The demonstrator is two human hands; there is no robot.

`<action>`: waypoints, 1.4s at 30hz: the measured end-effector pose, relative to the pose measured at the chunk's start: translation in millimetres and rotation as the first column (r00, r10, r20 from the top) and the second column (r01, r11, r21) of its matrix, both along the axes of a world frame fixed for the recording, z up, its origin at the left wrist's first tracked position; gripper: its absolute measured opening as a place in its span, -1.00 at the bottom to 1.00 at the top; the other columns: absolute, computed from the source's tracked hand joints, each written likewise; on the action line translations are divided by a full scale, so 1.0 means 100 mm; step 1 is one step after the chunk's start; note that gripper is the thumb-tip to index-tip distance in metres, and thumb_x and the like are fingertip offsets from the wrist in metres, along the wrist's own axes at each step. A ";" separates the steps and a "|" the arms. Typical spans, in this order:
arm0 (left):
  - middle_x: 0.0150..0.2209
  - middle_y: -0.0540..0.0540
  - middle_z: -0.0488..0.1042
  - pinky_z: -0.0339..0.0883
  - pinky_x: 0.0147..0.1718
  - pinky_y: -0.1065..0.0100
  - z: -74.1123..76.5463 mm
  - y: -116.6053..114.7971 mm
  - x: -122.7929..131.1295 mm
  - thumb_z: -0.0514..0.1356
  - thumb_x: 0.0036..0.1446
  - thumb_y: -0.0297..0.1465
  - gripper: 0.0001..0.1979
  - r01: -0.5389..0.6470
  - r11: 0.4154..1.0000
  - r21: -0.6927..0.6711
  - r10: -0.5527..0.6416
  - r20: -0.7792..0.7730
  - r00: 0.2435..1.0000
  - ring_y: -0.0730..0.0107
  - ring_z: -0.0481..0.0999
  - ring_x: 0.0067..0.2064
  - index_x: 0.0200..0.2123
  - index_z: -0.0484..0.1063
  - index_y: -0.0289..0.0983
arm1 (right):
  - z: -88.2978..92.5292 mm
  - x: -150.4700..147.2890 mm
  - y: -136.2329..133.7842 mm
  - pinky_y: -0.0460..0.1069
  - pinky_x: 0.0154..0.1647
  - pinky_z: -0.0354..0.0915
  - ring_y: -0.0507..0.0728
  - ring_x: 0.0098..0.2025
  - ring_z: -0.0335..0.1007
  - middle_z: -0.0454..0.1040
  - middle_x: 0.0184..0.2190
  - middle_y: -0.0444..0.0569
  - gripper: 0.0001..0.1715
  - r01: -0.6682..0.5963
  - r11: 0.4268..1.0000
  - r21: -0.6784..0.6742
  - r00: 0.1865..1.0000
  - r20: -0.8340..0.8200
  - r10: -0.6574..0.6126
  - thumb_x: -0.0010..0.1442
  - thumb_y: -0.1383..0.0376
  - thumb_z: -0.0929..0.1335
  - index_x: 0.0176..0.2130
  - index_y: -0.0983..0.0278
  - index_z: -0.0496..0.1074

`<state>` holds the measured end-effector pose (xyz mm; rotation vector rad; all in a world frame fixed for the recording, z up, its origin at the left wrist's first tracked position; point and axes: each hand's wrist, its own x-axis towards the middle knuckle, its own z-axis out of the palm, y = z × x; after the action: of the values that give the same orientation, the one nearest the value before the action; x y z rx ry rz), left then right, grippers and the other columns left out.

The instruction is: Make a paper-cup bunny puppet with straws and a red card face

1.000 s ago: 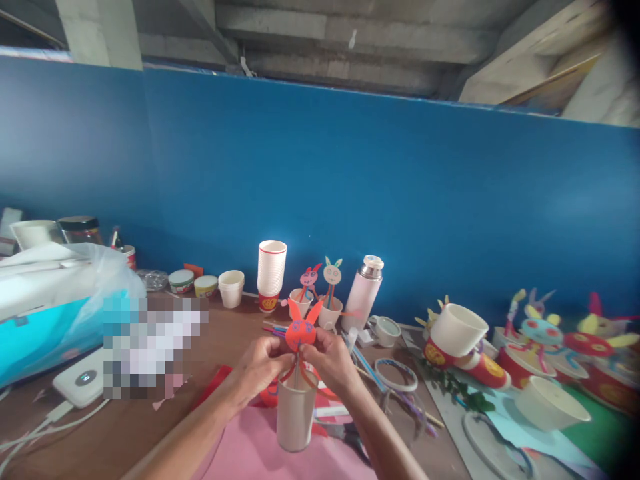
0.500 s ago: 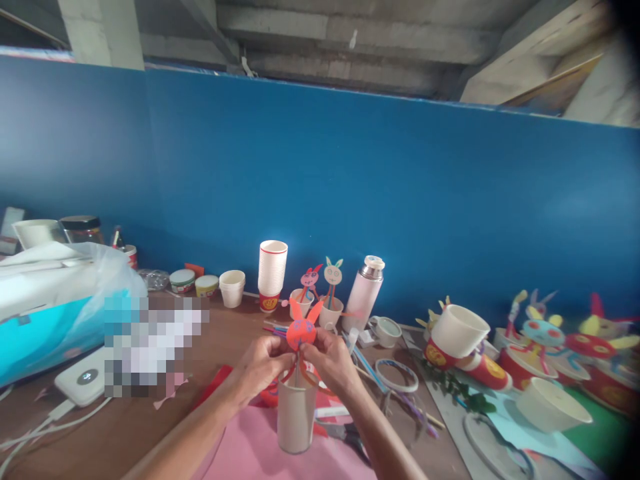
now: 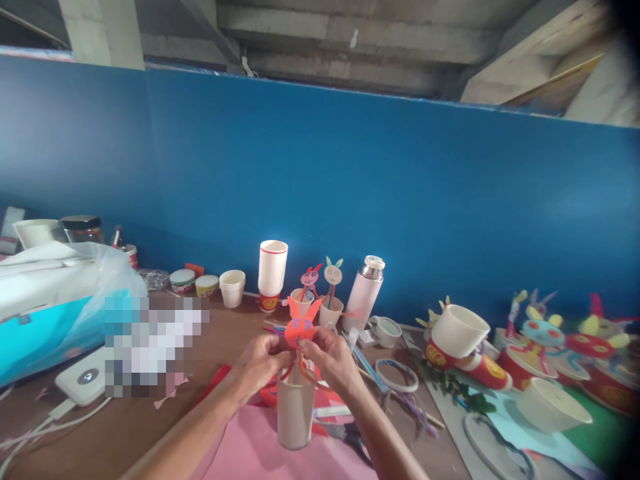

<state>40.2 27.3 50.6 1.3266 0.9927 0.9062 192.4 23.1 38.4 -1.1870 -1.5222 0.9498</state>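
Note:
My left hand [image 3: 260, 363] and my right hand [image 3: 331, 360] pinch an orange paper rabbit head [image 3: 299, 327] from both sides. The head has two pointed ears and a drawn face. It sits on a thin stick that goes down into a plain paper cup [image 3: 295, 410]. The cup stands upright on a pink sheet [image 3: 250, 450] at the table's near edge. Orange paper strips curl over the cup's rim between my hands.
A stack of white cups [image 3: 273, 272], two cups with rabbit puppets [image 3: 323, 290] and a pale thermos [image 3: 364, 292] line the blue wall. Finished colourful paper crafts and cups [image 3: 540, 347] crowd the right. A power bank [image 3: 83, 381], cables and a bagged blue box [image 3: 45, 300] lie left.
The rabbit head and both hands have shifted slightly up and left above the cup; the grip is unchanged.

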 end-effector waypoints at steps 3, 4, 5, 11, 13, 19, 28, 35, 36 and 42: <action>-0.53 -0.09 0.49 0.19 -0.49 0.42 0.03 0.00 -0.02 0.28 -0.17 -0.31 -0.74 0.016 1.000 -0.017 -0.016 0.032 0.999 0.35 0.42 -0.47 -0.44 0.49 -0.41 | 0.06 0.03 -0.01 -0.09 -0.42 0.23 0.06 -0.44 0.34 0.46 -0.48 -0.06 -0.71 -0.007 1.000 -0.004 0.998 -0.054 0.007 0.03 0.19 0.30 -0.33 0.36 0.44; -0.53 -0.09 0.50 0.21 -0.48 0.41 0.05 0.00 -0.03 0.28 -0.17 -0.31 -0.73 0.013 1.000 -0.023 -0.013 0.040 0.999 0.32 0.44 -0.45 -0.42 0.49 -0.41 | 0.08 0.04 -0.01 -0.08 -0.41 0.24 0.07 -0.42 0.35 0.47 -0.46 -0.04 -0.70 -0.007 1.000 -0.004 0.997 -0.071 0.007 0.03 0.18 0.30 -0.31 0.36 0.43; -0.52 -0.09 0.50 0.23 -0.46 0.40 0.05 0.01 -0.05 0.28 -0.18 -0.31 -0.72 0.009 1.000 -0.027 -0.008 0.048 0.999 0.30 0.46 -0.43 -0.40 0.49 -0.40 | 0.09 0.05 -0.01 -0.07 -0.38 0.26 0.09 -0.39 0.36 0.48 -0.44 -0.03 -0.68 -0.005 1.000 -0.005 0.996 -0.085 0.004 0.03 0.17 0.30 -0.30 0.36 0.43; -0.47 -0.10 0.54 0.29 -0.32 0.33 0.06 0.09 -0.13 0.30 -0.18 -0.34 -0.72 -0.023 0.999 -0.031 0.026 0.101 0.995 0.23 0.49 -0.35 -0.36 0.49 -0.40 | 0.16 0.14 -0.03 -0.05 -0.35 0.28 0.11 -0.36 0.38 0.47 -0.42 -0.03 -0.68 0.048 0.999 0.003 0.996 -0.076 -0.048 0.03 0.16 0.31 -0.27 0.34 0.41; -0.46 -0.11 0.54 0.29 -0.33 0.33 0.06 0.12 -0.16 0.29 -0.18 -0.35 -0.71 -0.032 0.999 -0.031 0.035 0.111 0.993 0.25 0.49 -0.37 -0.34 0.49 -0.40 | 0.18 0.16 -0.03 -0.05 -0.36 0.28 0.11 -0.37 0.38 0.47 -0.43 -0.03 -0.68 0.051 0.999 0.017 0.997 -0.066 -0.050 0.04 0.16 0.30 -0.27 0.34 0.40; -0.55 -0.06 0.49 0.18 -0.56 0.46 0.10 0.15 -0.24 0.29 -0.17 -0.29 -0.74 -0.139 0.990 0.006 0.139 -0.017 0.990 0.38 0.42 -0.51 -0.46 0.45 -0.39 | 0.22 0.19 -0.03 -0.08 -0.41 0.25 0.08 -0.39 0.35 0.46 -0.44 -0.04 -0.71 0.055 0.998 0.042 0.998 -0.038 -0.053 0.04 0.19 0.29 -0.29 0.34 0.41; -0.49 -0.07 0.50 0.21 -0.49 0.42 0.03 0.30 -0.44 0.28 -0.21 -0.22 -0.66 -0.187 0.977 0.106 0.194 -0.065 0.979 0.28 0.45 -0.41 -0.42 0.46 -0.38 | 0.20 0.21 -0.04 -0.11 -0.47 0.19 0.05 -0.43 0.31 0.45 -0.45 -0.07 -0.74 0.091 0.994 0.064 0.995 0.022 -0.093 0.06 0.20 0.28 -0.29 0.32 0.41; -0.51 -0.07 0.50 0.21 -0.52 0.40 0.00 0.36 -0.51 0.29 -0.28 -0.21 -0.64 -0.216 0.970 0.112 0.225 -0.078 0.971 0.30 0.43 -0.46 -0.44 0.47 -0.37 | 0.24 0.20 -0.06 -0.09 -0.39 0.22 0.06 -0.38 0.34 0.46 -0.43 -0.08 -0.77 0.102 0.989 0.105 0.989 0.100 -0.113 0.07 0.22 0.28 -0.30 0.29 0.42; -0.52 -0.07 0.50 0.20 -0.53 0.41 -0.01 0.36 -0.51 0.29 -0.27 -0.20 -0.65 -0.214 0.971 0.106 0.223 -0.081 0.971 0.31 0.43 -0.47 -0.45 0.47 -0.37 | 0.24 0.19 -0.07 -0.09 -0.38 0.22 0.06 -0.38 0.34 0.47 -0.43 -0.09 -0.78 0.110 0.987 0.116 0.985 0.120 -0.124 0.07 0.22 0.28 -0.30 0.29 0.42; -0.58 -0.02 0.46 0.10 -0.62 0.47 -0.06 0.37 -0.48 0.25 -0.18 -0.22 -0.71 -0.184 0.979 0.089 0.191 -0.087 0.978 0.44 0.36 -0.57 -0.47 0.45 -0.36 | 0.24 0.06 -0.15 -0.06 -0.26 0.16 0.08 -0.27 0.34 0.47 -0.35 -0.12 -0.87 0.053 0.945 0.322 0.916 0.362 -0.174 0.08 0.31 0.30 -0.32 0.21 0.43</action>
<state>-7.6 64.0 44.7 1.3702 1.1812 1.0423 198.5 8.1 62.1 -1.2664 -1.8092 0.3885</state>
